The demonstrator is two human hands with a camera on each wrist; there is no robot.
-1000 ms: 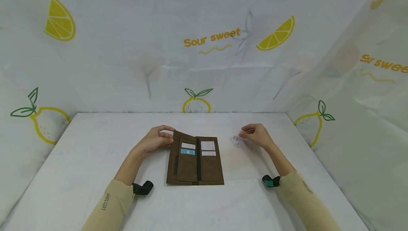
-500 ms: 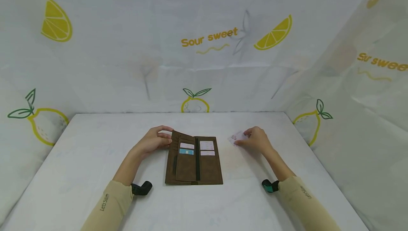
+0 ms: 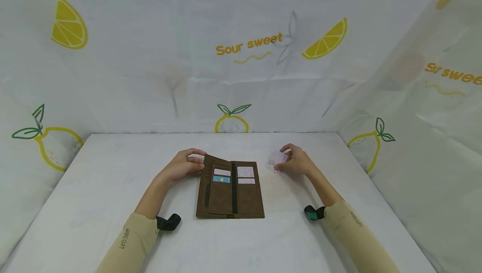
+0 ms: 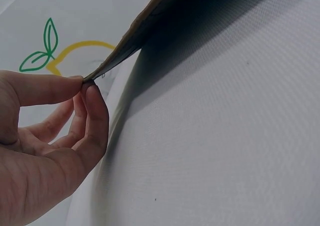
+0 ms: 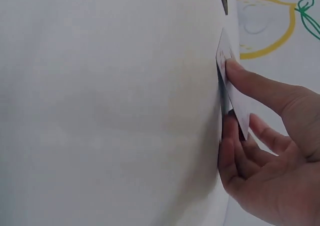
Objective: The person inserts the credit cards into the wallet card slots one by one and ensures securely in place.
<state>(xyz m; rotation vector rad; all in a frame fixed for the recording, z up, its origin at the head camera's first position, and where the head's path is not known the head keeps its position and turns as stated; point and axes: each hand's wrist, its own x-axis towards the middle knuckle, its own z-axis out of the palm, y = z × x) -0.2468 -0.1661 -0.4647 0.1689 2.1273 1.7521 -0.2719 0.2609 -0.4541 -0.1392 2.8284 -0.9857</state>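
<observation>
- Long brown leather wallet [image 3: 230, 189]: lying open and flat in the middle of the white table [image 3: 94, 189], with small cards tucked in its slots.
- Left hand [image 3: 183, 165]: pinching the far left corner of the wallet flap between thumb and fingertips [image 4: 92, 93], lifting that edge a little off the table.
- Right hand [image 3: 297, 161]: just right of the wallet, holding a small white card with pink marks [image 3: 276, 160].
- Same card in the right wrist view [image 5: 231, 86]: squeezed between thumb on top and curled fingers below, lifted on its edge above the table.
- Black and green wrist straps [image 3: 168, 222]: sitting by the tan sleeves [image 3: 128, 243], close to the table.
- Possible slip: thin, smooth card held only near one end, so easy to drop or flick away with a loose pinch.
- Possible bend: too hard a squeeze, or a bump against the wallet edge, likely to curl the card.
- Possible flop: only a tiny corner of the flap pinched, so likely to fall shut over the slots.
- Possible slide: light wallet on smooth cloth, so a push from the side likely to move it.
</observation>
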